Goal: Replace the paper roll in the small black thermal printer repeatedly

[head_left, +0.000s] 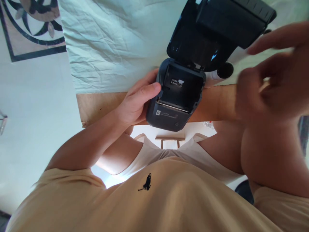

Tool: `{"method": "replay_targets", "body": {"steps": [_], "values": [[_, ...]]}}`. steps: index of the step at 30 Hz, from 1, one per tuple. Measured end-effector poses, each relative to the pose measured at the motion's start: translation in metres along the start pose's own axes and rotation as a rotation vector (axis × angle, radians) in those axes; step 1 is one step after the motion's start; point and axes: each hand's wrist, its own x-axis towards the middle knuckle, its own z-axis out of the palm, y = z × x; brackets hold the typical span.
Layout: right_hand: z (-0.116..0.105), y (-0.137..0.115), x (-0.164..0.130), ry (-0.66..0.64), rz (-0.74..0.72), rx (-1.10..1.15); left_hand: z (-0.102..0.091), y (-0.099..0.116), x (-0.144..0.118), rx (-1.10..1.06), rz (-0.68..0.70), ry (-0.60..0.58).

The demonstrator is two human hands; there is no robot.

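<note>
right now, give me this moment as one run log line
left hand: grips side of label printer | printer lid: open, paper bay looks empty | right hand: blurred, raised beside printer, not touching | surface: brown table edge

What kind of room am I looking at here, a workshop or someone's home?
Probably a home room, not a workshop. A wrinkled pale cloth covers the wooden table, the floor tile has an ornamental pattern, and the left hand steadies a small open label printer.

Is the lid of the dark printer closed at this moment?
No, the lid of the printer stands swung open, showing the empty compartment, while the left hand grips its side.
</note>
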Motion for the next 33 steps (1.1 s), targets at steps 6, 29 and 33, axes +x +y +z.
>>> {"method": "replay_targets", "body": {"steps": [6, 29, 33], "values": [[0.018, -0.010, 0.002, -0.219, -0.162, -0.120, 0.000, -0.001, 0.002, 0.104, 0.004, 0.045], [0.018, 0.004, -0.002, -0.223, -0.262, -0.081, 0.001, -0.002, 0.002, 0.138, -0.009, 0.092], [0.020, 0.006, -0.002, -0.207, -0.271, -0.109, 0.002, 0.001, 0.002, 0.135, -0.013, 0.073]]}}
